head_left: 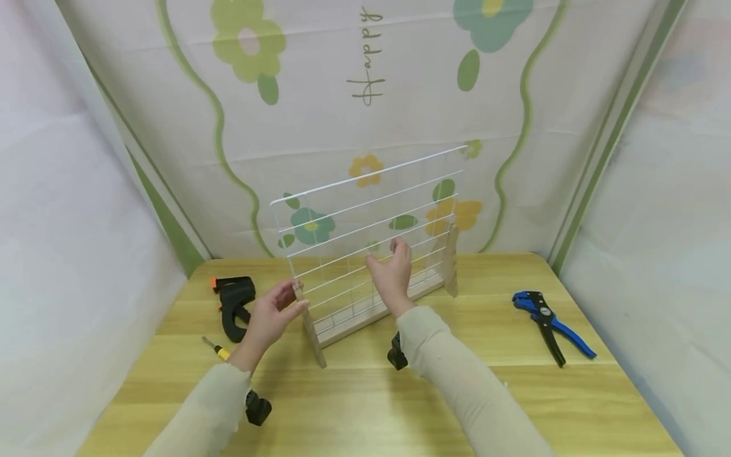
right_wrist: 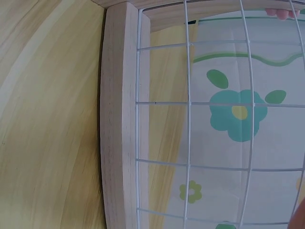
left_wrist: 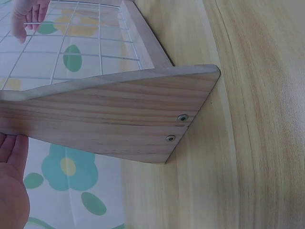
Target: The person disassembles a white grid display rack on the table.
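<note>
A white wire grid point(head_left: 370, 175) stands upright in a wooden frame, between a left side panel point(head_left: 313, 336) and a right side panel point(head_left: 451, 263). A wooden bar point(right_wrist: 116, 114) runs along the grid's bottom edge. My left hand point(head_left: 273, 317) grips the upper part of the left panel, thumb on the near side. In the left wrist view that panel's outer face point(left_wrist: 109, 112) shows two bolt heads near its lower end. My right hand point(head_left: 393, 273) is at the middle of the grid, thumb and fingers apart, holding nothing; whether it touches a wire cannot be told.
Left of the frame lie a black clamp point(head_left: 233, 298) with orange pads and a yellow-handled screwdriver point(head_left: 221, 352). A blue and black wire stripper point(head_left: 545, 317) lies at the right of the wooden table point(head_left: 354, 412). Printed cloth point(head_left: 320, 120) hangs behind.
</note>
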The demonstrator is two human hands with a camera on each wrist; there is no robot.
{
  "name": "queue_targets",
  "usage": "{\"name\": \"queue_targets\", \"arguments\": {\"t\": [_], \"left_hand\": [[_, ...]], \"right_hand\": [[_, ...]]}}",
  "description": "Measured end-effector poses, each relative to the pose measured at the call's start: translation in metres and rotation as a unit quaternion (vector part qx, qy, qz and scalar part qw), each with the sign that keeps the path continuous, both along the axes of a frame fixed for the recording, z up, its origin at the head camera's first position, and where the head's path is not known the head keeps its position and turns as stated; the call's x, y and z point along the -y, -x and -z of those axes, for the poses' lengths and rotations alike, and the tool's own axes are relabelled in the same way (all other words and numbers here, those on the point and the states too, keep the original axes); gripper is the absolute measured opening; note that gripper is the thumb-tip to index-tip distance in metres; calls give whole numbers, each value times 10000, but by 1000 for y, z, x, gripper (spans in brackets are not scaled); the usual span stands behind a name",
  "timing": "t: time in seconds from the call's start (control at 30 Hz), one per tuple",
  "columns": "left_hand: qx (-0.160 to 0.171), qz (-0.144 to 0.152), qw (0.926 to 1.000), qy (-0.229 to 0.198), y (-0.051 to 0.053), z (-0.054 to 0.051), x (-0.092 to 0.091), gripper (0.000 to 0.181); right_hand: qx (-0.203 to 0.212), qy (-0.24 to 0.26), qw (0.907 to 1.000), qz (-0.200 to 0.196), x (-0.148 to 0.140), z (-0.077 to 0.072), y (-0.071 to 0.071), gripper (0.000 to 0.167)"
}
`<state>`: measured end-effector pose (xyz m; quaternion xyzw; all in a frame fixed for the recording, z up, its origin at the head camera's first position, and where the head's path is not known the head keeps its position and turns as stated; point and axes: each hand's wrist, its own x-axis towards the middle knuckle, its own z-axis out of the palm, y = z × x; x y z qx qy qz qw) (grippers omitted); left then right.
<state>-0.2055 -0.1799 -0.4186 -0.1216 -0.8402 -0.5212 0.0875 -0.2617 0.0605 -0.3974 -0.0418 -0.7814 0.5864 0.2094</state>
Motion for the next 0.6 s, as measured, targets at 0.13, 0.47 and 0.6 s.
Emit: {"name": "queue_targets", "arguments": {"t": [0.13,0.47,0.6], "left_hand": [[78,-35,10000,-37,-2,2,2,49],[257,-40,9996,-54,-14,-3,11,54],[254,-72,9996,-131,-18,-2,14,50]], "right_hand": [[40,94,9999,-18,2,-1,-2,62],[-64,454,9989,-6,12,-5,-10,59],[-48,540,9985,74,16,-5,-15,57]]}}
